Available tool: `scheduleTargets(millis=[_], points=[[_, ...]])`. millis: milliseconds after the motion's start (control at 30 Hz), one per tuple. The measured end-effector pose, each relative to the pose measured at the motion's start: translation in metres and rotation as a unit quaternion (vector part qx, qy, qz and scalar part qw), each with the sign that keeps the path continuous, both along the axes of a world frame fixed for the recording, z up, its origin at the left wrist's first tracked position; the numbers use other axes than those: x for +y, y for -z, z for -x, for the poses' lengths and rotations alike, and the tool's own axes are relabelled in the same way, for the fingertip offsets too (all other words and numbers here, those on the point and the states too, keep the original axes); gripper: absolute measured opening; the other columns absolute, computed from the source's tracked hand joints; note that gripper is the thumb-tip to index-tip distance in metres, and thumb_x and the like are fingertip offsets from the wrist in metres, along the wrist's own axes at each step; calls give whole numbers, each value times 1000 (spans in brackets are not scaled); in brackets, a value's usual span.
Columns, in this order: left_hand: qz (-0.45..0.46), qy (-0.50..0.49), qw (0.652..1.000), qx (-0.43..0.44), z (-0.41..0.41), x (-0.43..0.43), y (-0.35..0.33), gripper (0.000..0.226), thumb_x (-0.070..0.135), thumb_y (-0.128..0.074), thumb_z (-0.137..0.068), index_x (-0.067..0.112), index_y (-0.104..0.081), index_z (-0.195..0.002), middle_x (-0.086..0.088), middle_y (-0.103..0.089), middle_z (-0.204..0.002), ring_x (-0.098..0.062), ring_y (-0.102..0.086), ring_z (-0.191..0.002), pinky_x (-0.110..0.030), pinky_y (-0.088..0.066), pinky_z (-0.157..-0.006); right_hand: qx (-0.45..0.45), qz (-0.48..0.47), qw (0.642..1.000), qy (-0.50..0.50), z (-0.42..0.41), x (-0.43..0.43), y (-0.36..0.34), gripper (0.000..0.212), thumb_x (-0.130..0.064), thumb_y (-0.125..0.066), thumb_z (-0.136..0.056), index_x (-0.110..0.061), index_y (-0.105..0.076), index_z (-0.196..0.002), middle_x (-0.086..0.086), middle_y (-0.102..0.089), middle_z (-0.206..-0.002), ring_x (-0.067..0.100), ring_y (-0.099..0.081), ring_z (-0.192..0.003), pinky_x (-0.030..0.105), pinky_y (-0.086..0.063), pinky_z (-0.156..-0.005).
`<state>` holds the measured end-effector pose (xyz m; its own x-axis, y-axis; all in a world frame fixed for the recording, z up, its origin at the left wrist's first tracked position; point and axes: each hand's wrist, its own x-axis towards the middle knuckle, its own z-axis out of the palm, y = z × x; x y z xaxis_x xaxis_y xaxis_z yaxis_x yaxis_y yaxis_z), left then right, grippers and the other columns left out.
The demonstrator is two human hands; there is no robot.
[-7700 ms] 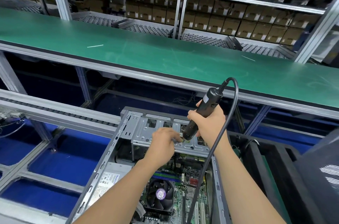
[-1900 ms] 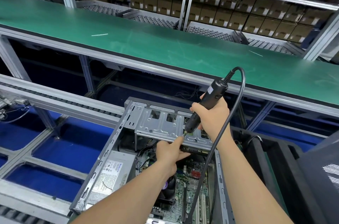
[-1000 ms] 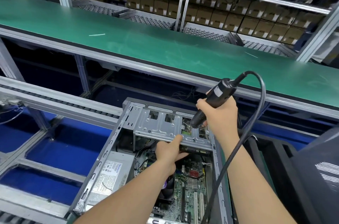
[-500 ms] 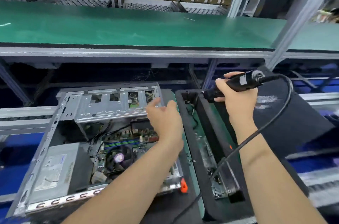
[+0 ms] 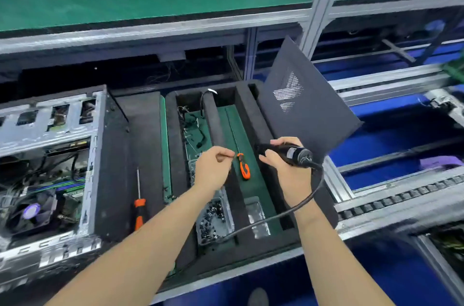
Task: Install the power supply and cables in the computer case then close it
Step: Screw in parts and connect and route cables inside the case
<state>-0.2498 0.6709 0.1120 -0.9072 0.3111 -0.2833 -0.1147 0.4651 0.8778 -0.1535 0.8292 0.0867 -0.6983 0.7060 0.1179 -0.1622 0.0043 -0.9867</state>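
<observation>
Gripping the electric screwdriver (image 5: 288, 152), right hand (image 5: 288, 170); left fingers (image 5: 226, 155) pinched beside it.

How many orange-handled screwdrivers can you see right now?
2: a long screwdriver on the black foam beside the computer case, and a short screwdriver in the tray's green channel.

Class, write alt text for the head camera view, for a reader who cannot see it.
A person's right hand holds a corded electric screwdriver over a black foam parts tray, while the left hand pinches something too small to identify. An open computer case sits to the left.
</observation>
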Motion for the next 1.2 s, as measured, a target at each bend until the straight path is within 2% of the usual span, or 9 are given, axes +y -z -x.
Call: scheduleTargets(millis=[200, 300, 400, 467, 533, 700, 800, 900, 1200], points=[[46, -78, 996, 13, 4, -9, 48, 29, 0, -54, -94, 23, -72, -92, 2, -74, -97, -19, -73, -89, -40, -58, -89, -18, 43, 998, -41, -6, 2, 31, 24, -5, -76, -78, -5, -64, -99, 5, -72, -97, 39, -74, -93, 68, -56, -88], [66, -57, 995, 40, 14, -23, 55, 26, -2, -56, -96, 21, -67, -90, -2, -72, -92, -10, -71, -77, -21, -57, -71, -14, 71, 996, -60, -2, -3, 31, 21, 6, -71, -84, 2, -60, -102, 2, -73, -94, 45, -75, -86, 65, -59, -86], [184, 41, 977, 103, 32, -37, 56, 24, -4, -59, -94, 16, -71, -99, 2, -70, -96, -14, -66, -84, -5, -44, -72, -21, 74, 996, -55, 6, -8, 27, 20, 10, -69, -88, 0, -61, -103, 11, -72, -94, 43, -75, -83, 53, -63, -78], [255, 139, 948, 130, 41, -45, 54, 21, -2, -63, -93, 14, -74, -102, 1, -69, -102, -15, -65, -90, -10, -47, -82, -24, 59, 996, -54, 14, -13, 21, 20, 2, -73, -87, -8, -63, -101, 18, -72, -95, 39, -75, -84, 48, -63, -78], [319, 253, 902, 148, 43, -49, 55, 18, 3, -66, -93, 13, -75, -105, -3, -68, -109, -20, -65, -101, -24, -49, -94, -23, 48, 997, -60, 25, -18, 17, 20, -10, -77, -83, -13, -65, -99, 17, -72, -100, 46, -73, -92, 60, -59, -86], [433, 396, 782, 209, 35, -55, 69, 16, 23, -68, -90, 22, -76, -104, -1, -70, -109, -24, -65, -105, -36, -52, -92, -57, -7, 996, -69, 50, -30, 11, 23, -23, -78, -79, -20, -66, -98, 14, -70, -102, 47, -71, -97, 69, -54, -78], [484, 424, 713, 277, 28, -56, 79, 16, 38, -70, -90, 26, -77, -97, 4, -71, -98, -21, -64, -96, -34, -40, -85, -56, -28, 996, -70, 57, -34, 7, 19, -17, -77, -82, -19, -66, -98, 13, -70, -101, 46, -71, -97, 68, -55, -79], [504, 412, 708, 274, 21, -53, 82, 6, 30, -71, -88, 27, -72, -84, 8, -66, -83, -19, -59, -85, -34, -25, -77, -31, -38, 997, -67, 57, -39, 2, 18, -6, -75, -86, -9, -65, -101, 15, -69, -104, 47, -70, -100, 66, -56, -85], [530, 400, 700, 265, 14, -47, 92, 17, 12, -68, -84, 28, -64, -82, 8, -65, -80, -18, -61, -87, -36, -31, -94, 2, -60, 993, -100, 65, -60, -16, 19, 10, -70, -87, 2, -63, -102, 14, -68, -106, 45, -70, -100, 64, -57, -86]])
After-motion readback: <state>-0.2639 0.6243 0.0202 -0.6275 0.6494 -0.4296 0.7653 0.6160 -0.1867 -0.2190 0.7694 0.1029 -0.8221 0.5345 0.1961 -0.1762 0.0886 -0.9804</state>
